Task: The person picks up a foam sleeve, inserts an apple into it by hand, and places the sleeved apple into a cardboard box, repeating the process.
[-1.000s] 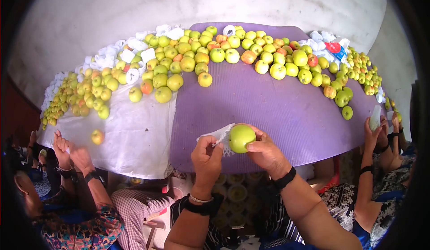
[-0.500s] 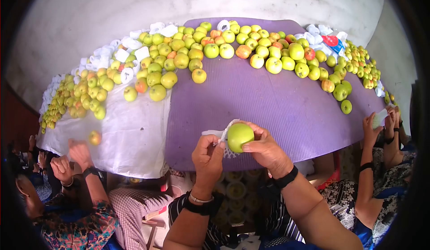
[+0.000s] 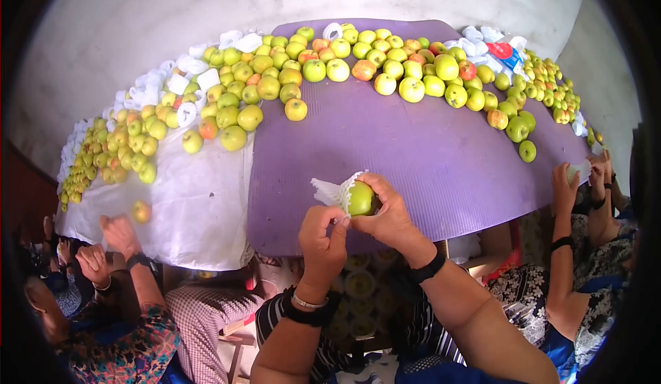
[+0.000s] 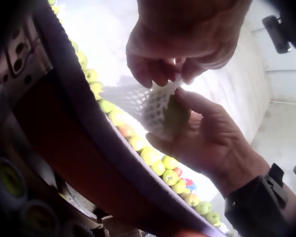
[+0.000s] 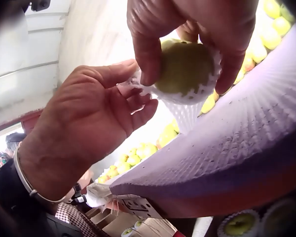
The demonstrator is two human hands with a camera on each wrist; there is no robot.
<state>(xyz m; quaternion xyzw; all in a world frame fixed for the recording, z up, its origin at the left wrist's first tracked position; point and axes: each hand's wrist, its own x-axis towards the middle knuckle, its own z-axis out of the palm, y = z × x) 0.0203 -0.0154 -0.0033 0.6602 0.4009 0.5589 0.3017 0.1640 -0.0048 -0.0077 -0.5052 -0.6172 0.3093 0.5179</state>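
Green apple (image 3: 361,199) is held in the lower centre of the frame, raised above the purple worktop (image 3: 427,157), and its one side is covered by the white foam net (image 3: 337,193). By judgement, the step in hand is the fitting of this net around the fruit: in the right wrist view the net is seen around the lower part of the apple, while the upper face is bare and a loose flap hangs beneath. For the next move, it seems required that the net edge be stretched evenly over the bare part, and that the fruit be kept steady without the thin mesh being torn. By the right hand (image 3: 391,213) the apple is gripped, with the fingers curved around it and opened about as wide as the fruit. By the left hand (image 3: 322,243) the edge of the net is pinched, the thumb and index finger being nearly closed together; the other fingers are bent. Whether the apple is also touched by the left fingertips cannot be told. Many loose apples (image 3: 412,89) are spread across the upper part of the frame.
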